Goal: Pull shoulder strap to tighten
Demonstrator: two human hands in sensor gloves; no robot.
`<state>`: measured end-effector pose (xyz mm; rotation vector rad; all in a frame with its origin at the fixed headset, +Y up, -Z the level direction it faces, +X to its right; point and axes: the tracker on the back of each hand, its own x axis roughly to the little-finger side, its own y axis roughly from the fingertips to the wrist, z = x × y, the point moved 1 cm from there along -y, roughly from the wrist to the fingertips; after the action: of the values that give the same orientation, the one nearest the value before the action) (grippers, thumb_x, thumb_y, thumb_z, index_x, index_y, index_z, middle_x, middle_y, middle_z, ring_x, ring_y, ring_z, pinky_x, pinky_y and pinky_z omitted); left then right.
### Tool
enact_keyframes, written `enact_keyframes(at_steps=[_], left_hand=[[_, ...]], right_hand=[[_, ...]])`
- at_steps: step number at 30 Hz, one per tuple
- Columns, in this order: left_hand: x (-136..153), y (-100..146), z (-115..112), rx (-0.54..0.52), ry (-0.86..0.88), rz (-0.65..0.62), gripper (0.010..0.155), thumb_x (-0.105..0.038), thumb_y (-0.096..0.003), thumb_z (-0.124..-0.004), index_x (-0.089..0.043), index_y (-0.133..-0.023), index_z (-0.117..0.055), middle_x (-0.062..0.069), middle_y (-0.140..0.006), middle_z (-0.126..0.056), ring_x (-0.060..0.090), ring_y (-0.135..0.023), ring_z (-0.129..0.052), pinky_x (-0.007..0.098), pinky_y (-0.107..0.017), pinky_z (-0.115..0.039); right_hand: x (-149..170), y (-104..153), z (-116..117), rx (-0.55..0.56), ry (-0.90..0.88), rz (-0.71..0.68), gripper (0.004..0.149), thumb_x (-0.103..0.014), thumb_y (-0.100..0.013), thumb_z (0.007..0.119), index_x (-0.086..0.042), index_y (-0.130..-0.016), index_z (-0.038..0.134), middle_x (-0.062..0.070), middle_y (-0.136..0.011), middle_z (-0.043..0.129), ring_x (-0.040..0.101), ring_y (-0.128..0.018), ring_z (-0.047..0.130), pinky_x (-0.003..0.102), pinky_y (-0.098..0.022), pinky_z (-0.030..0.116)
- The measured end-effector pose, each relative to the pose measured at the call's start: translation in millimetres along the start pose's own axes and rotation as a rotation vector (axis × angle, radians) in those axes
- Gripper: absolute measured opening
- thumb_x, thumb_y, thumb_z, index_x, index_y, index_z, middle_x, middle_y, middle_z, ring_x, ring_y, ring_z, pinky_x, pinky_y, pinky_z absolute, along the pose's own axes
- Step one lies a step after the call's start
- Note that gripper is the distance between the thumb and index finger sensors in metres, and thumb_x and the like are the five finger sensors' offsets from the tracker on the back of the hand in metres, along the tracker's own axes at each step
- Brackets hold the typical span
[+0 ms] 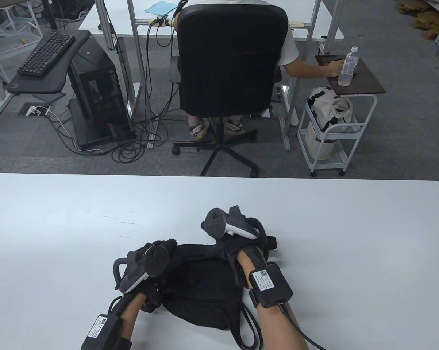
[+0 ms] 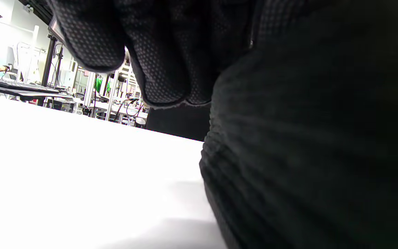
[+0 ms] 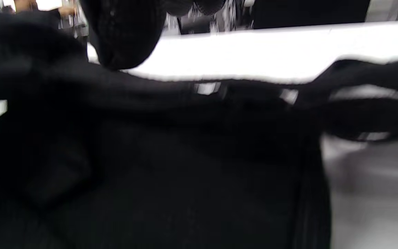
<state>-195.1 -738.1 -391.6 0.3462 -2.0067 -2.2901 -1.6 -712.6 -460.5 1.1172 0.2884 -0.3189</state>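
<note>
A black fabric bag (image 1: 201,288) lies on the white table (image 1: 58,226) near its front edge. Its black strap loops (image 1: 249,328) trail off the bag's lower right side. My left hand (image 1: 161,251) is on the bag's upper left corner; in the left wrist view its fingers (image 2: 164,69) curl down against the bag's ribbed fabric (image 2: 306,155). My right hand (image 1: 246,237) is at the bag's upper right corner, its fingers hidden under the tracker. The right wrist view is blurred: a fingertip (image 3: 126,34) hangs over the bag (image 3: 185,173), and a strap (image 3: 368,103) runs off to the right.
Beyond the table's far edge stand a black office chair (image 1: 228,58) with a seated person, a computer tower (image 1: 99,91) with cables on the floor, and a white trolley (image 1: 336,131) with a water bottle (image 1: 348,67) on top.
</note>
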Motion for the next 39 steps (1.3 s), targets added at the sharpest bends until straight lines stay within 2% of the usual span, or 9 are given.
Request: enact_keyframes(at_steps=[7, 11, 15, 18, 25, 30, 32, 35, 39], left_hand=[[-2, -1, 1, 0.007, 0.0, -0.011, 0.061, -0.056, -0.0461, -0.081, -0.028, -0.1, -0.079, -0.002, -0.098, -0.091, 0.022, -0.089, -0.097, 0.052, -0.07, -0.078], [-2, -1, -3, 0.026, 0.014, -0.022, 0.061, -0.056, -0.0461, -0.081, -0.028, -0.1, -0.079, -0.002, -0.097, -0.091, 0.022, -0.089, -0.097, 0.052, -0.07, -0.078], [-6, 1, -6, 0.027, -0.026, -0.037, 0.061, -0.055, -0.0461, -0.081, -0.028, -0.1, -0.078, -0.002, -0.098, -0.091, 0.022, -0.089, -0.097, 0.052, -0.07, -0.078], [-3, 1, -6, 0.029, -0.006, -0.031, 0.061, -0.055, -0.0461, -0.081, -0.028, -0.101, -0.077, -0.002, -0.099, -0.09, 0.022, -0.09, -0.096, 0.052, -0.07, -0.078], [-1, 1, -9, 0.04, -0.002, -0.03, 0.061, -0.054, -0.0462, -0.081, -0.028, -0.101, -0.077, -0.002, -0.099, -0.09, 0.023, -0.09, -0.096, 0.052, -0.07, -0.077], [-2, 1, -6, 0.024, 0.011, -0.031, 0.061, -0.054, -0.0461, -0.081, -0.028, -0.101, -0.076, -0.002, -0.1, -0.089, 0.022, -0.091, -0.096, 0.052, -0.071, -0.077], [-2, 1, -6, 0.02, 0.008, -0.031, 0.061, -0.054, -0.0462, -0.081, -0.028, -0.101, -0.076, -0.002, -0.1, -0.089, 0.022, -0.09, -0.096, 0.052, -0.071, -0.077], [-5, 1, -7, 0.018, -0.011, -0.04, 0.061, -0.053, -0.0464, -0.081, -0.028, -0.102, -0.076, -0.001, -0.1, -0.089, 0.022, -0.091, -0.096, 0.052, -0.071, -0.077], [-5, 2, -9, 0.015, -0.028, -0.04, 0.061, -0.053, -0.0468, -0.081, -0.027, -0.102, -0.076, -0.001, -0.1, -0.089, 0.022, -0.091, -0.095, 0.052, -0.071, -0.077]], right_hand=[[-4, -25, 33, 0.012, 0.044, -0.001, 0.07, -0.028, -0.047, 0.093, -0.038, -0.106, 0.056, 0.005, -0.109, 0.072, 0.033, -0.101, 0.069, 0.07, -0.076, 0.042], [2, -20, 33, 0.035, 0.138, 0.02, 0.057, -0.014, -0.053, 0.079, -0.041, -0.1, 0.063, 0.001, -0.1, 0.084, 0.029, -0.093, 0.08, 0.066, -0.075, 0.05], [1, -3, 15, 0.125, 0.143, -0.022, 0.054, -0.015, -0.054, 0.075, -0.037, -0.101, 0.064, 0.002, -0.096, 0.086, 0.031, -0.09, 0.081, 0.065, -0.075, 0.052], [-2, 12, -7, 0.168, -0.033, -0.123, 0.053, -0.017, -0.053, 0.076, -0.034, -0.103, 0.064, 0.003, -0.09, 0.087, 0.032, -0.088, 0.08, 0.066, -0.074, 0.051], [16, 6, -11, -0.095, -0.374, -0.229, 0.066, -0.033, -0.044, 0.095, -0.025, -0.103, 0.068, 0.001, -0.069, 0.093, 0.033, -0.079, 0.085, 0.067, -0.07, 0.056], [28, 1, -9, -0.129, -0.573, -0.201, 0.076, -0.054, -0.045, 0.079, -0.006, -0.103, 0.069, 0.008, -0.059, 0.096, 0.037, -0.069, 0.089, 0.068, -0.066, 0.058], [26, 0, -8, -0.153, -0.494, -0.118, 0.068, -0.045, -0.047, 0.076, -0.002, -0.101, 0.072, 0.009, -0.057, 0.097, 0.038, -0.068, 0.09, 0.069, -0.065, 0.058], [15, -1, -5, -0.259, -0.272, -0.082, 0.053, -0.041, -0.044, 0.082, -0.014, -0.089, 0.086, 0.005, -0.058, 0.096, 0.033, -0.072, 0.09, 0.068, -0.068, 0.056], [2, -3, -9, -0.264, -0.293, -0.159, 0.037, -0.039, -0.043, 0.088, -0.027, -0.077, 0.093, 0.006, -0.07, 0.091, 0.037, -0.083, 0.08, 0.07, -0.071, 0.048]])
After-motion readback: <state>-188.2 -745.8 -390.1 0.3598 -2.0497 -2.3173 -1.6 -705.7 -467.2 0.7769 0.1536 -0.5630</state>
